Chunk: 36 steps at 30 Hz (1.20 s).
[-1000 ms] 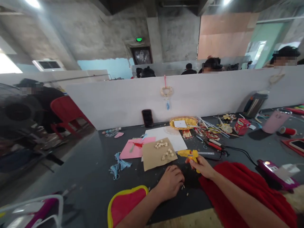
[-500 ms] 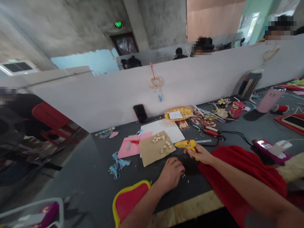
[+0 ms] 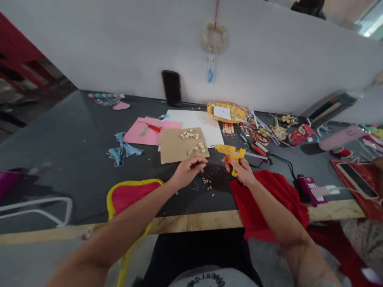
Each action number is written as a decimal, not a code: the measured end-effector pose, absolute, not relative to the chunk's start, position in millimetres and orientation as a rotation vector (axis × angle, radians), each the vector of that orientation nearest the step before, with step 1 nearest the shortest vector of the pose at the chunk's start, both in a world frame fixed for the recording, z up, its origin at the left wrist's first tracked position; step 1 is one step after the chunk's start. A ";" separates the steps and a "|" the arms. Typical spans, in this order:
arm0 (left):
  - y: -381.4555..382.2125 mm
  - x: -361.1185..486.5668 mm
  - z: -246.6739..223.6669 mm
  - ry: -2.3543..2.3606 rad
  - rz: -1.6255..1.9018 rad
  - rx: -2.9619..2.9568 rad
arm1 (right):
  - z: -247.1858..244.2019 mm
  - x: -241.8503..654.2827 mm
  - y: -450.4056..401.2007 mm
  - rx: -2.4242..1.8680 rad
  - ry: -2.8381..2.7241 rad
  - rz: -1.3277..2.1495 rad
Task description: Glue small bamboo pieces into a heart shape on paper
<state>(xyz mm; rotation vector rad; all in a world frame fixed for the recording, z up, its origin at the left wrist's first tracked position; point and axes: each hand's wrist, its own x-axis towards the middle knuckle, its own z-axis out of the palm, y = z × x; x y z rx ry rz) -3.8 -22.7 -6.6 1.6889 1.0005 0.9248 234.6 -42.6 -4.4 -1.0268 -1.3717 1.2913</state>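
Note:
My right hand [image 3: 241, 169] is wrapped round the handle of a yellow hot glue gun [image 3: 229, 150], its nozzle pointing left. Close by on the left, my left hand [image 3: 189, 171] has thumb and fingers pinched together; whatever sits between them is too small to make out. Just beyond that hand lies a brown paper sheet [image 3: 170, 147] bearing two clusters of small pale wooden pieces [image 3: 190, 134]. More tiny pale pieces [image 3: 207, 181] are scattered on the dark table between my hands.
Blue tassels [image 3: 122, 149] and pink paper [image 3: 142, 135] lie left. A phone [image 3: 171, 88] leans on the partition, near a wicker basket [image 3: 242, 113]. Red cloth [image 3: 269, 195] is under my right forearm. A pink bottle [image 3: 341, 137] and purple power block [image 3: 311, 191] stand right.
The view has tipped down towards the table. My left hand has lifted off the tabletop into a pinch, uncovering small pieces beneath it. The glue gun stays in my right hand.

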 end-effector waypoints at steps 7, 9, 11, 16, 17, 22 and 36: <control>-15.1 -5.5 -4.9 0.825 0.999 0.965 | -8.3 234.9 -49.0 -1.010 -1.457 1.341; -13.4 -6.4 -4.5 0.764 1.011 0.858 | -12.0 235.5 -50.4 -0.994 -1.481 1.360; -12.1 -7.4 -4.7 0.715 1.029 0.800 | -14.4 235.7 -52.1 -0.986 -1.511 1.375; -10.4 -8.6 -7.6 0.692 1.044 0.743 | -12.6 235.2 -54.7 -1.040 -1.650 1.341; -10.2 -8.7 -8.3 0.689 1.044 0.744 | -11.9 235.1 -54.7 -1.050 -1.669 1.328; -10.9 -8.4 -10.3 0.697 1.015 0.770 | -9.8 234.9 -54.1 -1.047 -1.682 1.313; -16.7 -3.0 -5.3 0.775 1.016 0.813 | -9.3 237.6 -54.9 -0.987 -1.693 1.279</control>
